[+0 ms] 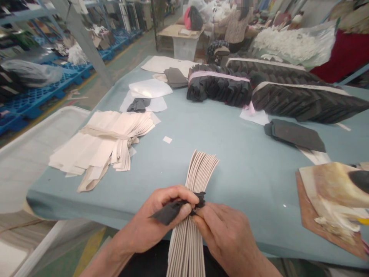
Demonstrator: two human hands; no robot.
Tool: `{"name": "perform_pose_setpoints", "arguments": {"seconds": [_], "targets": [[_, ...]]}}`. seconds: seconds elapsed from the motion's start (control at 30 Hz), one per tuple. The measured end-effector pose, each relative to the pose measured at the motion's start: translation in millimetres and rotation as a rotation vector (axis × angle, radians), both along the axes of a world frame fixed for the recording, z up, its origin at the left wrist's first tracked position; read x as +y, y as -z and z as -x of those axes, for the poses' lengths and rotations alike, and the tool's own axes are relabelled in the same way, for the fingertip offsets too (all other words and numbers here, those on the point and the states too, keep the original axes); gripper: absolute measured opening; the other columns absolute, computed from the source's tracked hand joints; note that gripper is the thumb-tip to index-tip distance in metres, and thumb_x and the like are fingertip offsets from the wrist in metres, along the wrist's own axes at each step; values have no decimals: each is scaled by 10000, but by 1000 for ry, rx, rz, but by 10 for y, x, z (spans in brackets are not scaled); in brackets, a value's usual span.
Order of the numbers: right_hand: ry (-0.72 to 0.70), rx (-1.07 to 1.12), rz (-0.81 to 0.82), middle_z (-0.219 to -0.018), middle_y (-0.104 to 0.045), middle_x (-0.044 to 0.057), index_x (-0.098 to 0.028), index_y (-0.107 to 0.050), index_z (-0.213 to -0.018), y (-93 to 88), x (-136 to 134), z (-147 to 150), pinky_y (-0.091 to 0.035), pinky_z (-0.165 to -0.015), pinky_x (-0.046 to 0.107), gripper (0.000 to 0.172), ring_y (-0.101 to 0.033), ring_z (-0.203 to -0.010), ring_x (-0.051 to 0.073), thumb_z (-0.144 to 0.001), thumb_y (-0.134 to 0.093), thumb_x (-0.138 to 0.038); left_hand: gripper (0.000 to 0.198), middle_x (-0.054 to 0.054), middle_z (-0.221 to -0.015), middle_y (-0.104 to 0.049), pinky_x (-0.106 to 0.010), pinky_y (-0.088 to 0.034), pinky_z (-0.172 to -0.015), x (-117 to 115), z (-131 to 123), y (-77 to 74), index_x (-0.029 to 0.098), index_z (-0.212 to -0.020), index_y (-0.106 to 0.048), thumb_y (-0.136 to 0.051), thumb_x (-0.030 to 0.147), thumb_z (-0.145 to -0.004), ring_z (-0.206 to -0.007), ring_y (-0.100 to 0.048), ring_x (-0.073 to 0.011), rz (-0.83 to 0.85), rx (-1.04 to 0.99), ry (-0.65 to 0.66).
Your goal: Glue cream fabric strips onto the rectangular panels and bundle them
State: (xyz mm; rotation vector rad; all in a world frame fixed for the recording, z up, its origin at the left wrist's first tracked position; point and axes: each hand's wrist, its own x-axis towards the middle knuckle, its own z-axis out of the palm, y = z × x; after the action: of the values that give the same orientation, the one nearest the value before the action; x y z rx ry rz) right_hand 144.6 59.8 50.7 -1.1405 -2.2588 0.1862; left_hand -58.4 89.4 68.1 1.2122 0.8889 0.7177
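A bundle of cream strips (201, 169) stands on edge at the table's front edge, its near end hanging over my lap. Dark cloth (168, 212) crosses the bundle's middle. My left hand (170, 206) pinches this cloth between thumb and fingers, a loose end pointing left. On the bundle's right side, my right hand (223, 227) has its fingers closed at the cloth; exactly what they grip is partly hidden. To the left lies a fanned stack of cream pieces (98, 142) tied with a cloth band.
Bundled dark pieces (220, 86) and longer dark rows (308, 100) line the table's back. A dark stack (296, 134) and a brown board (308, 215) with stained cloth lie right. White sheets (150, 88) lie back left. A person (235, 29) sits beyond.
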Motion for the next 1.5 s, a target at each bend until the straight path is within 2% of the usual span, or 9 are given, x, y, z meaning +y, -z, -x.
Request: {"name": "perform_pose_setpoints", "arguments": {"seconds": [0.17,0.27,0.4,0.63,0.87,1.03,1.2,1.33,1.5], "targets": [[-10,89,54,-699,-680,-22,-222,-564,-863,-1,21,13,-432,-603,284,346,-650,-591,128,-1155,-379,-236,151,-41,-1023,-703,-246,-520,-747,-67,65,28,261,-1162,-698,-634,276,-1026,-852,-647,-145,-212,78,-20],[-13,158,42,-699,-659,-25,-227,-550,-869,-40,77,-26,-442,-599,275,293,-638,-601,127,-1136,-443,-281,367,-26,-1080,-679,-244,-518,-890,-114,109,59,314,-1331,-611,-570,118,-1023,-986,-653,-141,-479,207,43],[-71,279,76,-928,-749,39,-200,-597,-1084,-79,243,-76,-526,-730,274,131,-702,-820,159,-1068,-467,-196,476,-37,-1044,-665,-211,-522,-838,-117,120,107,254,-1474,-508,-557,105,-1024,-934,-646,-131,-750,262,65],[-130,309,341,-985,-752,43,-199,-639,-1167,19,458,-51,-551,-765,268,221,-722,-873,148,-1079,-445,-144,428,-112,-1170,-738,-239,-574,-933,-46,96,423,188,-1497,-546,-500,143,-1074,-1054,-715,-168,-1189,465,-245],[-235,37,432,-1225,-748,66,-211,-540,-1463,-172,584,-141,-555,-906,342,399,-721,-1094,209,-1065,-563,-188,382,-93,-1119,-731,-266,-599,-880,-50,11,620,193,-1349,-623,-645,92,-981,-994,-720,-177,-1195,475,-462],[-279,-55,364,-891,-684,14,-199,-633,-977,-198,613,-109,-450,-684,287,203,-650,-767,158,-1108,-480,-228,258,-84,-1004,-709,-271,-576,-807,-16,9,559,169,-1235,-613,-628,103,-986,-894,-682,-165,-1206,483,-465],[-235,94,273,-676,-505,-45,-239,-422,-758,-137,555,-35,-315,-565,272,344,-429,-561,112,-1099,-387,-202,86,4,-738,-607,-257,-436,-606,54,99,457,203,-946,-583,-623,134,-976,-639,-539,-129,-1233,505,-334],[-220,126,151,-603,-449,-57,-242,-378,-705,-123,517,-26,-265,-557,296,362,-368,-538,107,-1047,-454,-148,345,47,-587,-412,-341,-229,-533,130,221,326,238,-697,-428,-590,155,-989,-525,-340,-138,-1282,595,-129],[-163,190,158,-586,-396,-65,-247,-339,-687,-27,436,-134,-264,-542,287,375,-352,-517,99,-1014,-463,-112,412,62,-572,-341,-354,-193,-541,155,371,318,242,-670,-352,-587,117,-985,-514,-290,-140,-1194,472,-27]]}}
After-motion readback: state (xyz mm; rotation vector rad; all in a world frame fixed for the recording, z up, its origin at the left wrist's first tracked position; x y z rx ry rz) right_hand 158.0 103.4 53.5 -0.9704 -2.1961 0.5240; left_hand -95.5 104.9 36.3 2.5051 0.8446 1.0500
